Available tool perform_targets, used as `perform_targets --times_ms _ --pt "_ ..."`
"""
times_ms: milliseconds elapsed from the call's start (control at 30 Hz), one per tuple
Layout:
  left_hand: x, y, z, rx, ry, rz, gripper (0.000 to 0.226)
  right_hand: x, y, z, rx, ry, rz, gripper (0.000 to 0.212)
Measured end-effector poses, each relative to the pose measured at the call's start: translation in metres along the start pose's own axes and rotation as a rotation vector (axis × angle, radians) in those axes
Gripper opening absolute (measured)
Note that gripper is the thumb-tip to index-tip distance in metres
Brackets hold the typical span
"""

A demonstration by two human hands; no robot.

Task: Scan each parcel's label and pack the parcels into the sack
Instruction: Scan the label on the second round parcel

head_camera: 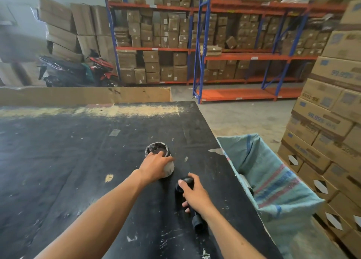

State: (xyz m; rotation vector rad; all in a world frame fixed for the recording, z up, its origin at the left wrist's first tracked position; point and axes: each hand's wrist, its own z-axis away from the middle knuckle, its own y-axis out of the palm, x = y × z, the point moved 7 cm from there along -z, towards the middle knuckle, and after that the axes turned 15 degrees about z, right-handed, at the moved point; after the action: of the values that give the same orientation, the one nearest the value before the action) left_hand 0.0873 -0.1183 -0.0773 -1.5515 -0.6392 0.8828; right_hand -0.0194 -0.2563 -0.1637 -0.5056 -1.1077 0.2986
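The right hand (195,195) has its grip wrapped round a black handheld scanner (185,196), thumb laid along the head and fingers curled under the handle. The scanner's head points away and slightly left, toward the parcel, and its handle runs back toward the person's body, the butt end resting on or just above the table (78,161). Held that way, it looks ready to be aimed at a label with only a small turn of the wrist.

The left hand (156,169) lies on top of the parcel (162,161), fingers bent over its upper side and reaching toward the far end; the grip looks like a light clasp more than a firm clench, though the blur makes that hard to settle. The parcel is a small roundish bundle in dark, shiny wrap, lying on the table just ahead and to the left of the scanner. Its long axis runs roughly from near to far, with the crumpled, open-looking end pointing away from the person and the paler near end toward the wrist. The hand probably sits there to steady or roll the bundle so a label turns upward; no label is visible from here.

The woven sack (273,180) hangs open at the table's right edge, beside the scanner hand, its mouth facing up to take the parcel once scanned.
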Motion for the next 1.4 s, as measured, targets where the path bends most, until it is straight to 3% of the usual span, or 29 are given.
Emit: perform_targets --times_ms 233,467,767,1000,1167,1400 --pt "0.035 -0.004 0.024 -0.244 -0.137 0.479 0.056 0.002 -0.001 0.000 -0.019 0.013 -0.264 0.034" --pt "0.052 -0.017 0.042 -0.390 -0.230 0.951 0.049 0.054 -0.024 -0.001 -0.075 -0.193 -0.287 0.032" --pt "0.058 -0.031 0.056 -0.488 -0.222 1.062 0.047 0.105 -0.047 0.016 -0.168 -0.411 -0.139 0.026" --pt "0.061 -0.032 0.063 -0.544 -0.270 1.064 0.047 0.102 -0.053 0.019 -0.202 -0.415 -0.102 0.022" --pt "0.057 -0.033 0.067 -0.551 -0.273 1.074 0.047 0.103 -0.053 0.021 -0.195 -0.418 -0.098 0.036" --pt "0.057 -0.032 0.073 -0.550 -0.280 1.052 0.048 0.099 -0.052 0.027 -0.202 -0.428 -0.124 0.034"
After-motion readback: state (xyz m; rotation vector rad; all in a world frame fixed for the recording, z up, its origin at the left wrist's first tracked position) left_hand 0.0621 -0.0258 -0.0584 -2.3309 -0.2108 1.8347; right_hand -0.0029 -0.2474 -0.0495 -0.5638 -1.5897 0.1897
